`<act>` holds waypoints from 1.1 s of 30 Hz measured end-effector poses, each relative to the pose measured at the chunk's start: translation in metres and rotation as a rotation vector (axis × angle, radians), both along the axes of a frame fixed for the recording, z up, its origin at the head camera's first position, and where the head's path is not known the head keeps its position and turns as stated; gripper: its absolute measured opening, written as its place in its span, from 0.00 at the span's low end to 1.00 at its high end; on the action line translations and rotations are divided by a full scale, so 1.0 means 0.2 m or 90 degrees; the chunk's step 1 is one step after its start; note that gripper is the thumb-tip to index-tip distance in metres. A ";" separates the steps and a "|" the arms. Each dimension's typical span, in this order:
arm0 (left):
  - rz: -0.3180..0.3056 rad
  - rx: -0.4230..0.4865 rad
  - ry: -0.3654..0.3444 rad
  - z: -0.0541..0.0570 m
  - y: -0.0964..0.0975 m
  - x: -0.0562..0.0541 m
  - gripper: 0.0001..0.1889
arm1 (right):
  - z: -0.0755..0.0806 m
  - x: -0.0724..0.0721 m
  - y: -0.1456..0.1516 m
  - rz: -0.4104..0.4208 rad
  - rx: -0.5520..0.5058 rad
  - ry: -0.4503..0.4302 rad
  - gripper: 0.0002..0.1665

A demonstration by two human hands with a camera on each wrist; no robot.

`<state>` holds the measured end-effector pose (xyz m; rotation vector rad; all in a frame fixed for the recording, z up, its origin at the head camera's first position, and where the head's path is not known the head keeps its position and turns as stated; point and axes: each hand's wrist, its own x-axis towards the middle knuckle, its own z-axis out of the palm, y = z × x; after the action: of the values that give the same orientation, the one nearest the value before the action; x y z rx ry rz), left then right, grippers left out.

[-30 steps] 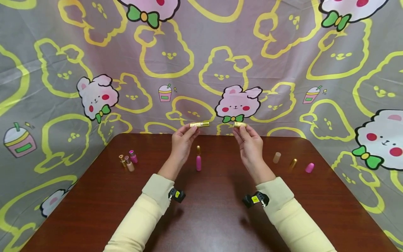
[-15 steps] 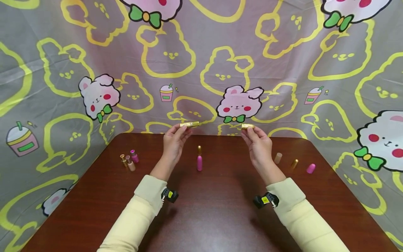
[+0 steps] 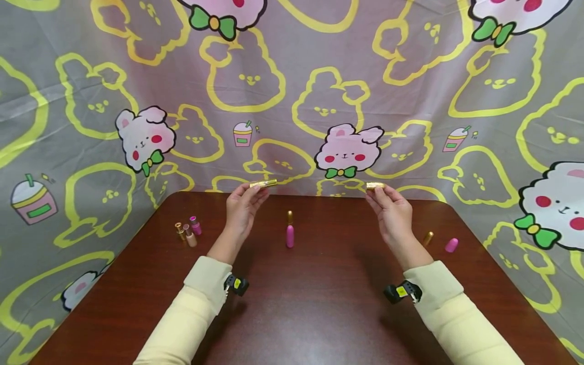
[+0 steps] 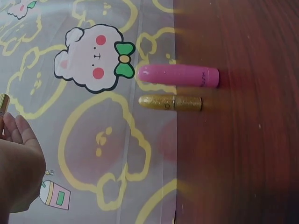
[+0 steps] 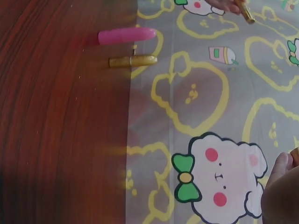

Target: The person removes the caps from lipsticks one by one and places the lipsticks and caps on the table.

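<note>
My left hand (image 3: 239, 210) pinches a slim gold lipstick tube (image 3: 270, 183) between thumb and fingers, above the table's far edge. To the right, my right hand (image 3: 394, 215) pinches a short gold cap (image 3: 373, 186) at the same height. A wide gap separates the two pieces. Between the hands, a pink lipstick (image 3: 290, 237) stands upright on the table, with a gold lipstick (image 3: 290, 218) upright just behind it. The left wrist view catches only the end of the gold tube (image 4: 4, 101) at its edge.
Three uncapped lipsticks, gold (image 3: 180, 231), beige (image 3: 189, 236) and pink (image 3: 195, 225), stand grouped at the table's left. Over on the right are a gold cap (image 3: 428, 238) and a pink cap (image 3: 451, 245). A patterned cloth (image 3: 274, 61) hangs behind the table (image 3: 292, 314).
Both hands have drawn apart, the left one leftward with the tube and the right one rightward with the cap. My right arm now hides the beige cap on the table.
</note>
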<state>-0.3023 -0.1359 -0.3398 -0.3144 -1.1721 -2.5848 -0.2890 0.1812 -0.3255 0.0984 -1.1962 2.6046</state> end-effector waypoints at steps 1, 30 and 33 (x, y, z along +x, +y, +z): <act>0.001 -0.001 0.002 0.00 -0.01 0.00 0.10 | 0.00 0.00 0.01 0.001 0.000 -0.001 0.03; 0.059 -0.015 -0.027 -0.06 -0.17 0.00 0.10 | -0.04 0.01 0.33 -0.066 0.072 -0.022 0.04; 0.071 -0.020 -0.039 -0.07 -0.18 0.00 0.12 | -0.05 0.01 0.37 -0.105 0.152 -0.058 0.04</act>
<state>-0.3032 -0.1720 -0.3528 -0.1724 -1.2166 -2.4969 -0.2880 0.2557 -0.3351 -0.0697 -1.4774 2.3388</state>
